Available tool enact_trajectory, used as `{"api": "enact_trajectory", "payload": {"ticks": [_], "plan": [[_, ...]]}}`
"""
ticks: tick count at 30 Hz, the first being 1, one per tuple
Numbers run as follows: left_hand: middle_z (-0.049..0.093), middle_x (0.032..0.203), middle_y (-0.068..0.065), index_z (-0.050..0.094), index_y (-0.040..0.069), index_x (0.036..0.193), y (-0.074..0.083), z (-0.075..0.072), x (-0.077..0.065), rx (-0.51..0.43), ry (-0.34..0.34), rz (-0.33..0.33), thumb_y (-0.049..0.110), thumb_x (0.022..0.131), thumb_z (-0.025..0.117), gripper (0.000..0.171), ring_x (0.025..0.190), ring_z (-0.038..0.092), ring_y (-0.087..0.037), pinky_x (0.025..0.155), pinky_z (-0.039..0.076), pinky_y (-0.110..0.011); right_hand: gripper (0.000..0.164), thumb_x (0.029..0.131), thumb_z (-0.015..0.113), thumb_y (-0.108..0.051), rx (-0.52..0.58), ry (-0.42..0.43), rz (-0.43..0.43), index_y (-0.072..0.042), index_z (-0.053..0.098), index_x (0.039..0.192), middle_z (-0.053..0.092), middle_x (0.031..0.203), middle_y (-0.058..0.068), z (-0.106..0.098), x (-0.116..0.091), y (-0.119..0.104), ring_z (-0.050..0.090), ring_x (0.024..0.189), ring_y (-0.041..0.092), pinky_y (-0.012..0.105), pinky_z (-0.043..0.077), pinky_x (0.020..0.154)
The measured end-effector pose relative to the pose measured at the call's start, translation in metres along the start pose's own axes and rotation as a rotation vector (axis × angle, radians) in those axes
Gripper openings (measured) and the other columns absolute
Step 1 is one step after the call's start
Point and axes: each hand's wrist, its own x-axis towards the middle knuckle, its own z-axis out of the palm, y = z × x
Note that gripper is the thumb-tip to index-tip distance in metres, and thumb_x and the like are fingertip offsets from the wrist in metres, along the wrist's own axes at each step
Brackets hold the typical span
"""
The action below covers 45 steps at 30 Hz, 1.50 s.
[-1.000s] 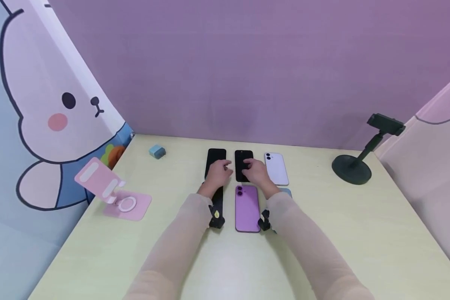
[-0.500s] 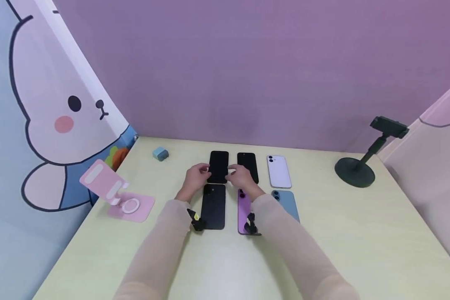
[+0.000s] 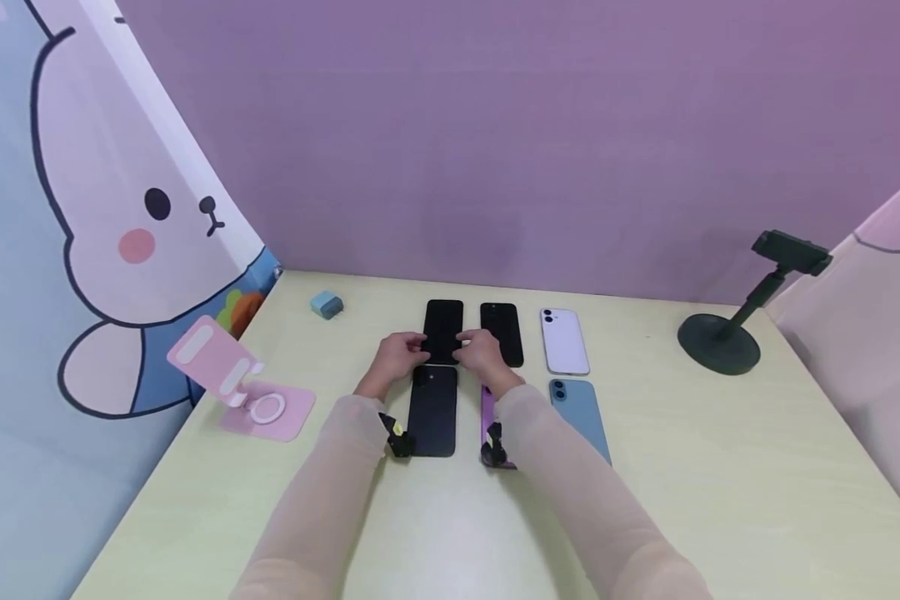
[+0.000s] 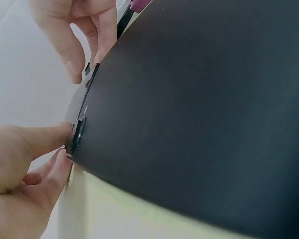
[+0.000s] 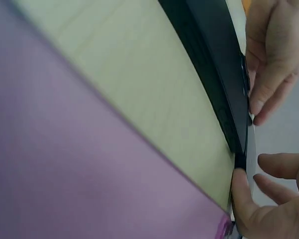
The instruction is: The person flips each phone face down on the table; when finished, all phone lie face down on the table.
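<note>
Two rows of smartphones lie on the table. At the back left, a black smartphone (image 3: pixel 443 327) lies screen up between my hands. My left hand (image 3: pixel 394 360) pinches its left edge near the lower corner. At its right edge my right hand (image 3: pixel 483 357) touches with fingertips, thumb and fingers spread apart. Just in front lies a dark smartphone (image 3: pixel 432 412), back up, which fills much of the left wrist view and partly hides the fingertips. Under my right wrist is a purple smartphone (image 3: pixel 487 408), partly covered. Another black smartphone (image 3: pixel 502 333) lies beyond my right hand.
A lavender smartphone (image 3: pixel 565 342) and a blue smartphone (image 3: pixel 581 419) lie to the right. On the left stand a pink phone stand (image 3: pixel 288 412) and a small blue block (image 3: pixel 326 305). A black stand (image 3: pixel 718 343) rises at the far right. A purple backdrop closes off the back.
Both hands have moved left: the left from over the back-left black smartphone to its left edge, the right from the neighbouring black smartphone to its right edge. Since half a second ago they barely move.
</note>
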Motion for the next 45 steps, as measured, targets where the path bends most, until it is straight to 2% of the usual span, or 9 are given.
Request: {"api": "enact_trajectory", "payload": {"ticks": [5,14,20,25,27,33,36,40,45], "plan": [[0.068,0.106,-0.017,0.065,-0.003,0.122,0.001,0.001,0.000,-0.010,0.003,-0.007,0.007,0.089,0.070,0.036,0.102,0.063,-0.028,0.087,0.050,-0.036,0.039,0.083,0.069,-0.003,-0.092,0.020,-0.013,-0.003,0.068,0.122,0.060,0.126,0.018,0.003,0.004,-0.001,0.055,0.110,0.031,0.037,0.047,0.092],[0.069,0.106,-0.018,0.065,-0.004,0.122,-0.002,0.000,0.000,-0.017,0.002,-0.006,0.007,0.088,0.071,0.036,0.102,0.063,-0.028,0.087,0.050,-0.036,0.041,0.081,0.070,-0.003,-0.053,0.039,-0.001,-0.007,0.069,0.122,0.063,0.122,0.016,0.006,0.006,0.001,0.056,0.105,0.029,0.035,0.048,0.088],[0.068,0.104,-0.018,0.064,-0.005,0.123,0.000,-0.001,0.001,0.020,-0.007,0.011,0.008,0.090,0.068,0.035,0.099,0.063,-0.028,0.086,0.050,-0.037,0.040,0.083,0.069,-0.002,0.083,0.028,0.015,-0.007,0.069,0.123,0.067,0.112,0.014,0.002,0.003,0.000,0.060,0.091,0.023,0.031,0.050,0.076],[0.067,0.110,-0.020,0.063,-0.007,0.122,0.006,0.001,0.002,0.063,-0.003,0.026,0.008,0.093,0.064,0.032,0.100,0.063,-0.029,0.087,0.050,-0.039,0.040,0.084,0.067,-0.002,0.207,0.007,-0.006,-0.006,0.067,0.125,0.069,0.107,0.015,-0.001,0.002,-0.002,0.062,0.091,0.021,0.030,0.050,0.078],[0.067,0.111,-0.020,0.063,-0.007,0.122,0.009,0.002,0.001,0.061,-0.003,0.022,0.007,0.094,0.062,0.031,0.100,0.063,-0.029,0.087,0.050,-0.039,0.041,0.086,0.065,-0.001,0.284,-0.019,-0.006,-0.005,0.065,0.127,0.068,0.108,0.017,-0.001,0.002,-0.003,0.064,0.093,0.025,0.034,0.051,0.081],[0.068,0.108,-0.019,0.063,-0.006,0.123,0.012,0.007,0.001,0.037,-0.004,0.033,0.008,0.096,0.060,0.031,0.097,0.065,-0.027,0.081,0.052,-0.037,0.045,0.091,0.061,0.005,0.496,-0.076,-0.007,0.000,0.056,0.135,0.057,0.095,0.013,-0.002,0.001,-0.003,0.063,0.094,0.041,0.041,0.053,0.085],[0.068,0.108,-0.018,0.063,-0.003,0.124,0.013,0.009,0.000,0.028,0.000,0.062,0.011,0.096,0.061,0.031,0.097,0.065,-0.027,0.081,0.052,-0.037,0.051,0.091,0.062,0.006,0.544,-0.078,-0.005,0.000,0.050,0.140,0.058,0.099,0.016,-0.003,0.001,-0.002,0.064,0.092,0.040,0.041,0.053,0.086],[0.066,0.115,-0.018,0.062,0.000,0.127,0.016,0.012,-0.001,0.001,0.004,0.103,0.014,0.097,0.061,0.034,0.101,0.064,-0.029,0.084,0.051,-0.039,0.056,0.092,0.061,0.005,0.603,-0.076,0.010,0.000,0.043,0.144,0.058,0.108,0.020,-0.003,0.003,0.000,0.065,0.087,0.030,0.041,0.052,0.088],[0.062,0.125,-0.017,0.055,0.008,0.138,0.019,0.013,-0.002,-0.073,-0.006,0.070,0.020,0.099,0.058,0.041,0.113,0.059,-0.030,0.089,0.050,-0.040,0.051,0.094,0.060,0.003,0.639,-0.102,0.004,0.002,0.045,0.143,0.057,0.113,0.023,-0.005,0.003,-0.001,0.064,0.093,0.028,0.040,0.050,0.091]]}}
